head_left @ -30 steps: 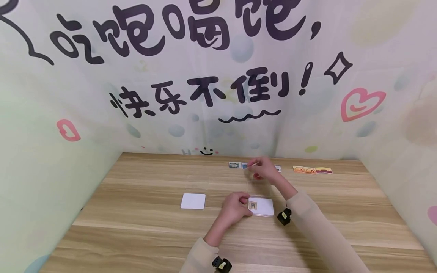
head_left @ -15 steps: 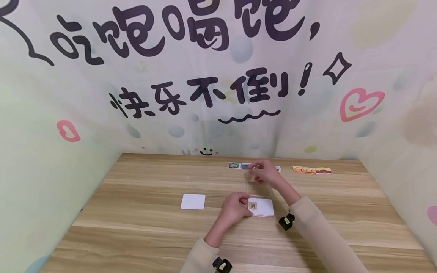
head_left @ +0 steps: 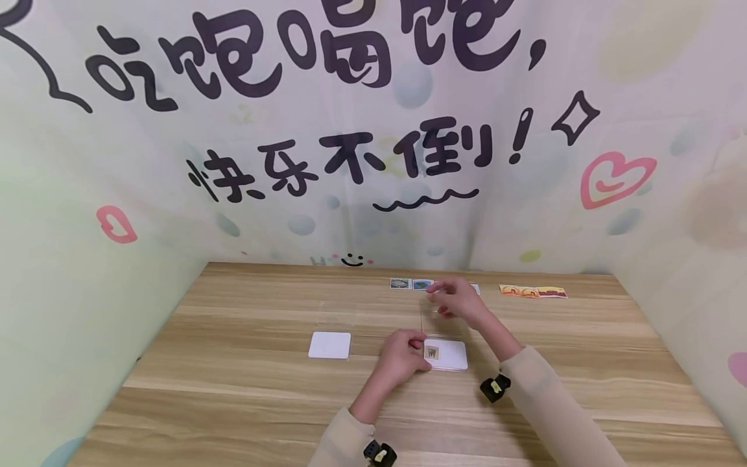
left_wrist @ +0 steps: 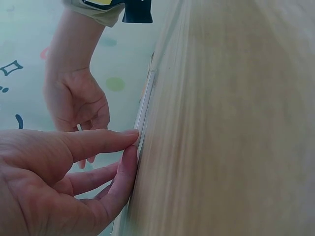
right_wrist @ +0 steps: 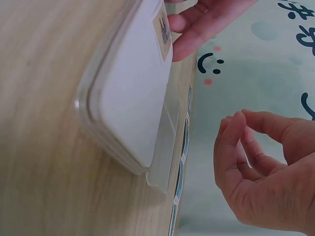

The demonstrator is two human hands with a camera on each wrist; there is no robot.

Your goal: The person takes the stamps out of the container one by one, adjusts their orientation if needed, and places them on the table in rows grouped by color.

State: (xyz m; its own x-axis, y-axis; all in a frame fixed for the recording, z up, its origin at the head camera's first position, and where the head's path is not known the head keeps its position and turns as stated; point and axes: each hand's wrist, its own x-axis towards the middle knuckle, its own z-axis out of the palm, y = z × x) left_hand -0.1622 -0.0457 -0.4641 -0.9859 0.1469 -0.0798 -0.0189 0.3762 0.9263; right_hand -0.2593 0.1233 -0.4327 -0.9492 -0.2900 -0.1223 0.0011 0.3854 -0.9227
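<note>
In the head view, my left hand (head_left: pixel 403 355) grips the left edge of a clear plastic case (head_left: pixel 446 370) on the table. A white card (head_left: pixel 454 355) lies in it, bearing a small tan stamp (head_left: pixel 432 352) at its left side. Beyond the case, my right hand (head_left: pixel 458 301) is raised before a row of stamps, covering part of it. Thumb and fingertips meet in the right wrist view, and nothing shows between them. Left of the hand are a green stamp (head_left: pixel 401 283) and a blue stamp (head_left: pixel 423 284); a pale one (head_left: pixel 475 288) peeks out at the right.
A second white card (head_left: pixel 329 345) lies left of my left hand, with a clear plastic sheet (head_left: pixel 336 313) behind it. Orange and yellow stamps (head_left: pixel 533 292) lie at the back right. A printed cloth backdrop (head_left: pixel 292 227) rises behind the wooden table (head_left: pixel 233 402).
My right hand has drawn slightly back from the stamp row and to the right, uncovering more of the blue stamp. The left hand keeps its place on the case.
</note>
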